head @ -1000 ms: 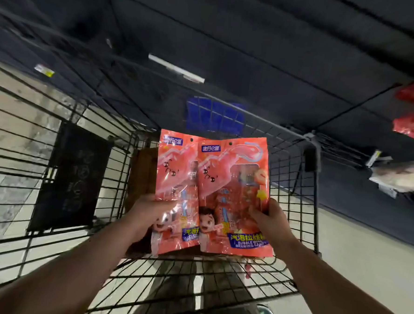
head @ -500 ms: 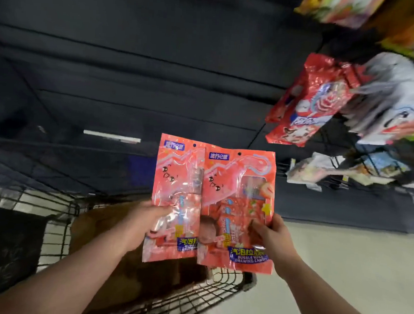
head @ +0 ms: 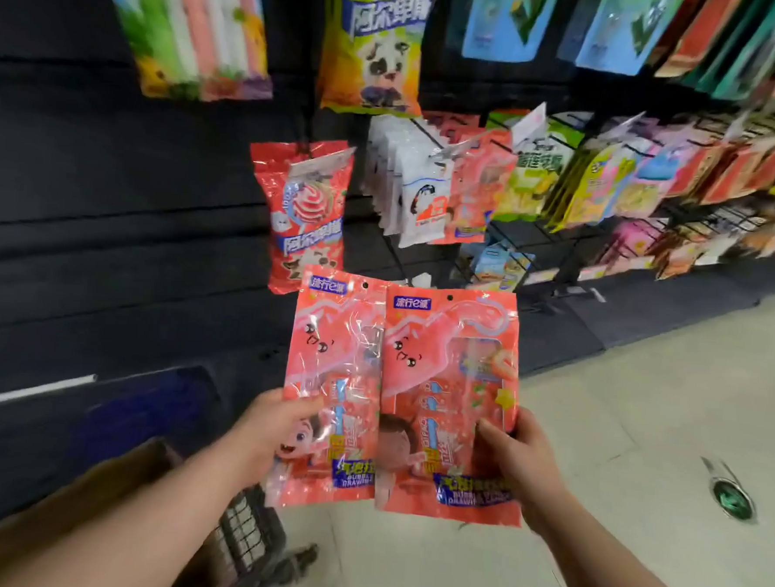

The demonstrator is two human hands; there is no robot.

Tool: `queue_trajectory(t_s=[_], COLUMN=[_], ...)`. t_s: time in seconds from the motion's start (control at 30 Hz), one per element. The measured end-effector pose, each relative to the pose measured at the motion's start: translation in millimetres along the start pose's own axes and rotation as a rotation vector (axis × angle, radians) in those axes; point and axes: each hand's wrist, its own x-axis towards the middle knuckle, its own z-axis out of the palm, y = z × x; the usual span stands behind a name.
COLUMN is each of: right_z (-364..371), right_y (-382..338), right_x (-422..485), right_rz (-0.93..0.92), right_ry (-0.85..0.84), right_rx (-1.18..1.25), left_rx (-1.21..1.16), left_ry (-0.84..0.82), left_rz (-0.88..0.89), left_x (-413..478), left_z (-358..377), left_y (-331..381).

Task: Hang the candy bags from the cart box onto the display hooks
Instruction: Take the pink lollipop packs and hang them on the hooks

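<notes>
Looking fwd and down, head cam. The left grip (head: 273, 431) grasps the left candy bag (head: 336, 362) at its lower left edge, thumb on the front and the other fingers hidden behind the pack. Most of this bag stands upright above the grip. The right grip (head: 511, 459) grasps the right candy bag (head: 448, 378) at its lower right edge in the same way, thumb on the front. This bag also rises above its grip. The two pink bags are side by side and touching, and the right one's left edge lies a little over the left one. Each has a small hang hole near the top, and both are apart from any hook.

Behind and above them a red lollipop bag (head: 306, 215) hangs on the dark slat wall (head: 111, 185). To its right hang a row of white bags (head: 410, 190), then a pink bag (head: 473, 194) w/ similar print. More packs fill the racks further right, too blurred to read.

Below the left forearm is a brown cardboard box (head: 151, 456) in the wire cart (head: 248, 543). At right is pale floor (head: 642, 399) w/ a round drain (head: 731, 496).
</notes>
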Motion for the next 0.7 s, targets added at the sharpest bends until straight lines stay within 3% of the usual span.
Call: queue_trajectory(t_s=[0.33,0.7], right_z=[-173,-220], right_y=[9,2], right_x=[23,45], right_rz=[-0.015,-0.046], right_ry=[0.139,0.176], right_rx=[0.037,0.096], left_rx=[0.05,0.12], left_ry=[-0.09,-0.077], left_rz=[0.038,0.088], left_x=[-28,-21], left_z=[180,236], left_y=[12,40])
